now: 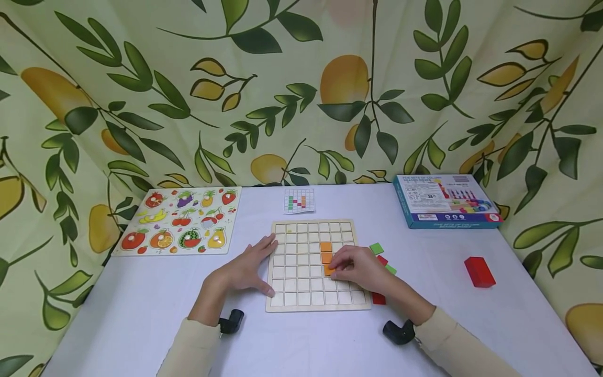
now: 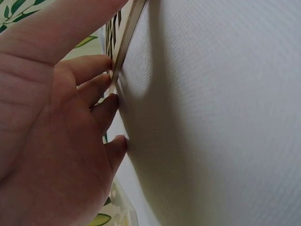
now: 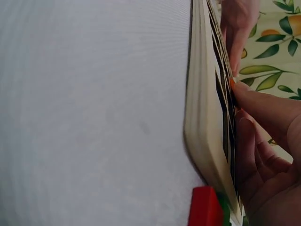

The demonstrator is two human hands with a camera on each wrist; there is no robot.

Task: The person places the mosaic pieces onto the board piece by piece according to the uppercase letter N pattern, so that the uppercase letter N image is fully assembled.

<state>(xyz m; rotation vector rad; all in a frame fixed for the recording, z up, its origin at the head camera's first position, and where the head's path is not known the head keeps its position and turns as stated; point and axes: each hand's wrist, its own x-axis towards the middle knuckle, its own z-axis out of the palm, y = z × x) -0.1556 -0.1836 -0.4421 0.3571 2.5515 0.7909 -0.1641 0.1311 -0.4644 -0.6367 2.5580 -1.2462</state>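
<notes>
A wooden grid board point(image 1: 301, 309) with rows of square cells lies flat mid-table. My left hand point(image 1: 245, 266) rests at its left edge, thumb and fingers spread; in the left wrist view the fingertips meet the board's side. Over the right part of the grid, my right hand point(image 1: 360, 267) pinches an orange square tile point(image 1: 328, 270) between thumb and index finger, low over a cell. Two more orange tiles point(image 1: 326, 252) sit in the cells directly above it in the same column. The fingertips partly cover the pinched tile.
Green tiles point(image 1: 376, 248) and red tiles point(image 1: 379, 298) lie along the board's right side, partly under the right forearm. Behind the board is a pattern card point(image 1: 299, 201). A fruit puzzle point(image 1: 176, 222) lies left, a blue box point(image 1: 447, 201) back right, a red block point(image 1: 480, 272) far right.
</notes>
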